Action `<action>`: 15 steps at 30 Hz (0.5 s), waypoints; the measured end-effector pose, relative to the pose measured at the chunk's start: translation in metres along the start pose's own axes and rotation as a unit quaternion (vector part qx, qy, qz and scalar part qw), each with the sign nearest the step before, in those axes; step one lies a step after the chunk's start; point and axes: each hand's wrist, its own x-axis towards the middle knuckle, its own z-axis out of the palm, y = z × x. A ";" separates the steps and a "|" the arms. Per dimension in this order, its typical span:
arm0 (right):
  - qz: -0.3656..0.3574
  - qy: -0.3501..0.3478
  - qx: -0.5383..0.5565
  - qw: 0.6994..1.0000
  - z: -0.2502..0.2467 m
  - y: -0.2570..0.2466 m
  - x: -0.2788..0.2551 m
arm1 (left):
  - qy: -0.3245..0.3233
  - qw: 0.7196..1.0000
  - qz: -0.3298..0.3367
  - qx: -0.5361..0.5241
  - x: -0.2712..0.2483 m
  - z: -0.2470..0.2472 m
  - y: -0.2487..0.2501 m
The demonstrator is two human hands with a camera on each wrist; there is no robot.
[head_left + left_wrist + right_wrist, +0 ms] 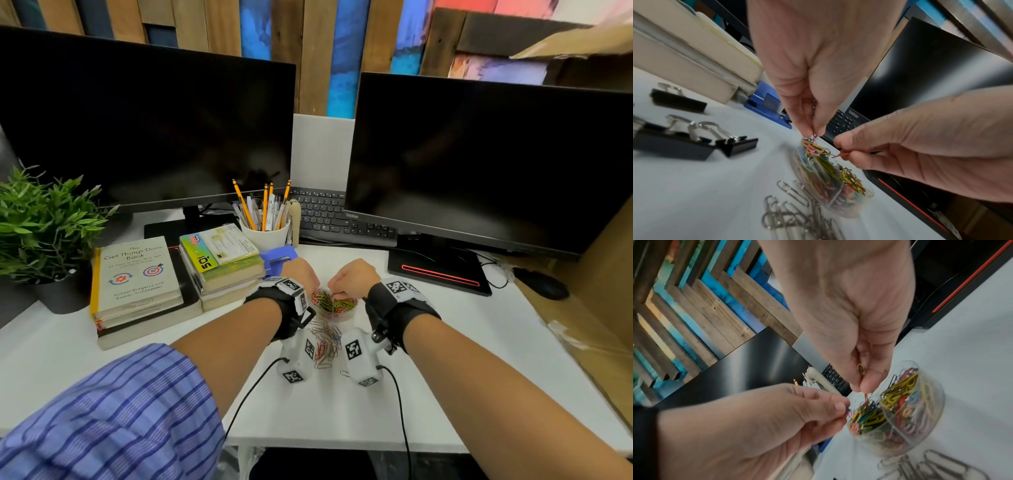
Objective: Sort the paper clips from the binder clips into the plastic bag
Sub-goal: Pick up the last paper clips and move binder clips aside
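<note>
A white surface (428,404) sits before a wall of painted wooden planks, carrying two dark monitors, a keyboard, a stack of books, a potted plant and a cup of pencils (263,219). At its middle stands a clear round container (920,426), divided inside and filled with coloured paper clips (898,391). The left hand (809,68) hovers over it, thumb and forefinger pinching the top of a pink clip that hangs into the pile. The right hand (855,308) pinches a reddish clip the same way, close beside the left; a yellowish clip seems tucked in its palm, though blur makes this uncertain. Nearer the person, just beside the container, lies a loose heap of silver paper clips (797,216). Black binder clips (694,139) rest on the surface to the left, apart from the container.
</note>
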 end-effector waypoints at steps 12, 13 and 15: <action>-0.036 0.118 -0.082 0.989 -0.014 0.013 -0.016 | 0.027 1.000 0.014 0.000 0.000 0.000 -0.001; -0.042 0.132 -0.082 0.987 -0.014 0.012 -0.014 | 0.030 0.999 0.012 -0.004 0.001 0.001 -0.001; -0.059 0.143 -0.076 0.985 -0.012 0.006 -0.010 | 0.028 1.000 0.014 0.005 0.003 0.002 -0.003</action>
